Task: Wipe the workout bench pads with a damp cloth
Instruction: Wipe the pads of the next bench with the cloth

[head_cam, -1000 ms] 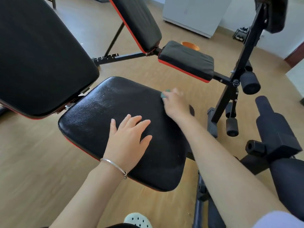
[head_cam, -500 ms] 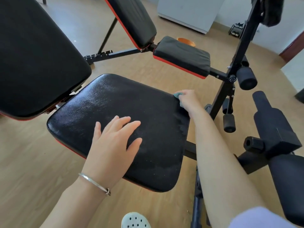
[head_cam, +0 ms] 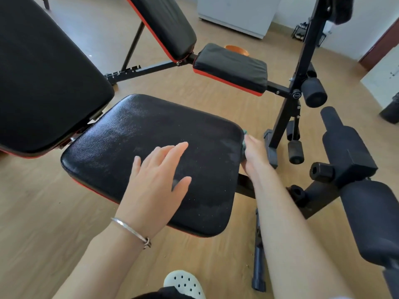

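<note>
while the left grip [head_cam: 155, 180] lies flat, fingers spread, on the seat pad [head_cam: 133, 143], the right grip [head_cam: 255, 154] curls round the cloth [head_cam: 245, 138] against its right edge.

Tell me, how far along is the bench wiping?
The seat pad shows damp streaks, so its top looks wiped. In hand: the right hand holds the cloth against its right edge; the left hand is open above it. Probably left: the backrest and far bench's pads, showing no streaks.

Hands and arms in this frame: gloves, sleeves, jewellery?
No gloves: left hand and right hand are bare, and the forearms are uncovered as far as the frame shows. A thin silver bangle circles the left wrist. No rings visible.
</note>
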